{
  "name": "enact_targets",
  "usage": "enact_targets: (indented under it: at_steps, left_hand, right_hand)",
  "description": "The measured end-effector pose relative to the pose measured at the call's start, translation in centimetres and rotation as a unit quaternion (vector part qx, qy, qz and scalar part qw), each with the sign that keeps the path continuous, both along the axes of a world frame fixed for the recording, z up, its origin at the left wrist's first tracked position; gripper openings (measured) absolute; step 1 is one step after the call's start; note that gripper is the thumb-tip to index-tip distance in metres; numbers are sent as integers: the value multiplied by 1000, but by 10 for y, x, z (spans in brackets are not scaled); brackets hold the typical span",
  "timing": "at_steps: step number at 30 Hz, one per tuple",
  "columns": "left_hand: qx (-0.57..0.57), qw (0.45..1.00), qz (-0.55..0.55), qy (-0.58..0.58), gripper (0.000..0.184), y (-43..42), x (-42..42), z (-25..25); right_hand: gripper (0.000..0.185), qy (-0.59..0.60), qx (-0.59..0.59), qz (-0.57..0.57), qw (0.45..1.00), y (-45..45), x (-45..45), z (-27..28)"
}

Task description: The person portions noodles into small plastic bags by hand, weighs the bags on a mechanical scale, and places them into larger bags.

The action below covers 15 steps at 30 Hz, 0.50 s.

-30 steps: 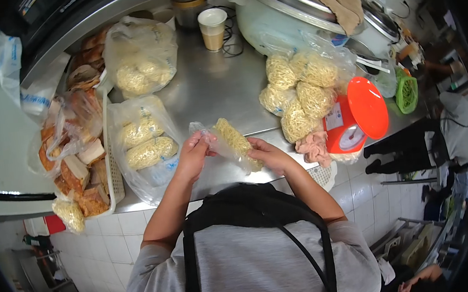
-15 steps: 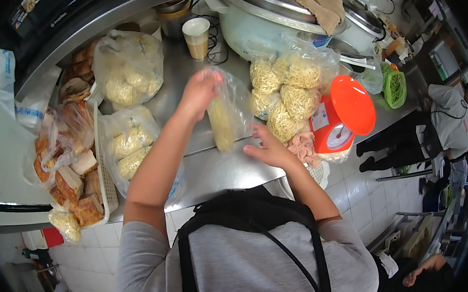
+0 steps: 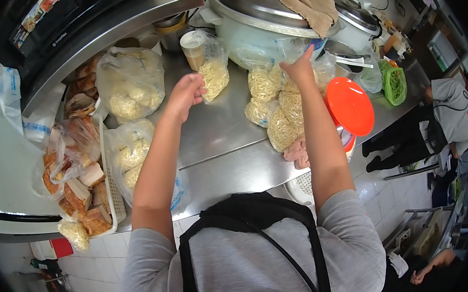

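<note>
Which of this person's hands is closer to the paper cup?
Left: the left hand is just this side of the paper cup, while the right hand is farther off, to the cup's right, near the large pot.

Fairly bright, even light; soft glare on the steel counter (image 3: pixel 217 139); fisheye edges bend into black

The right forearm (image 3: pixel 324 132) partly hides the bagged noodles (image 3: pixel 284 129) beneath it and the red scale (image 3: pixel 349 106).
</note>
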<state>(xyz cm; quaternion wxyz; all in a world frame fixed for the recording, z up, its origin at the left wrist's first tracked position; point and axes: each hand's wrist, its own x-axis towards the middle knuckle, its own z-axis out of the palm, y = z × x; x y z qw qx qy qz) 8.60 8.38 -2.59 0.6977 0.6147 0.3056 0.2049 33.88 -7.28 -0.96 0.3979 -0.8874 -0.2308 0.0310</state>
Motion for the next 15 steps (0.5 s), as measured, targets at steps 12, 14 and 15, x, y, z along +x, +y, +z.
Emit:
enact_targets:
  at_steps: [12,14,15]
  left_hand:
    - [88,995,-46,-23,48,-62,-21,-3]
    - [95,992,-69,-52,56,-64,-19,-43]
    - [129,989,-71,-11,62,-69,-28,-58]
  right_hand:
    - [14,255,239,327,878,-33,-79,70]
    - [13,218,137,403,878,-38,-102,42]
    - [13,166,89,420,888,-41,-118,22]
